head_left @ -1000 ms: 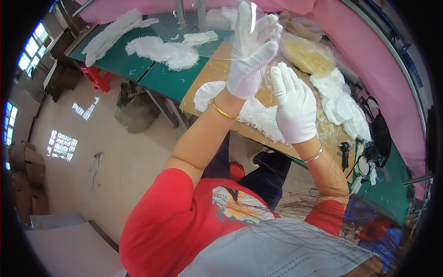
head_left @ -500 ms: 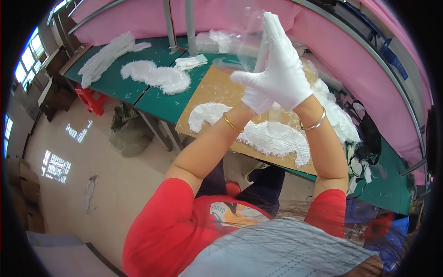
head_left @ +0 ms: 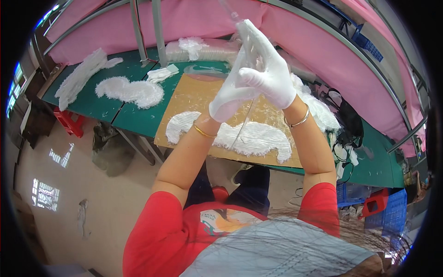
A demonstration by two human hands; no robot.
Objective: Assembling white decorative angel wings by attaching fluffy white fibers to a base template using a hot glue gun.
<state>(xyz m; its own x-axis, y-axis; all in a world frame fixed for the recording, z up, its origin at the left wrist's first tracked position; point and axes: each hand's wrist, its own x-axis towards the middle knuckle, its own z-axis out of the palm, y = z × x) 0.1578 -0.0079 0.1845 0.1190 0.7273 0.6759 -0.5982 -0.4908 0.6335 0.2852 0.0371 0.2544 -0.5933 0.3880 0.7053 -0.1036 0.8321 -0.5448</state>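
Both my hands wear white gloves and are raised above a brown cardboard sheet. My left hand and my right hand come together at the fingertips, with the thumbs bent inward. Between them is a thin, clear plastic film, seen almost edge-on. It sticks out past the fingertips, and a faint edge of it trails below the hands. Its full shape is hard to make out. Beneath, a curved bundle of white fringed, ribbed knit pieces lies on the cardboard, partly behind my left forearm.
More white knit bundles lie on the green table at left, beside folded white gloves. Clear plastic packs line the back against pink cloth. Black bag at right; red stool on the floor; metal posts behind.
The view has shifted right. My left hand's wrist has moved away from the right one, opening a gap between the palms. The plastic film has turned from broad to nearly edge-on.
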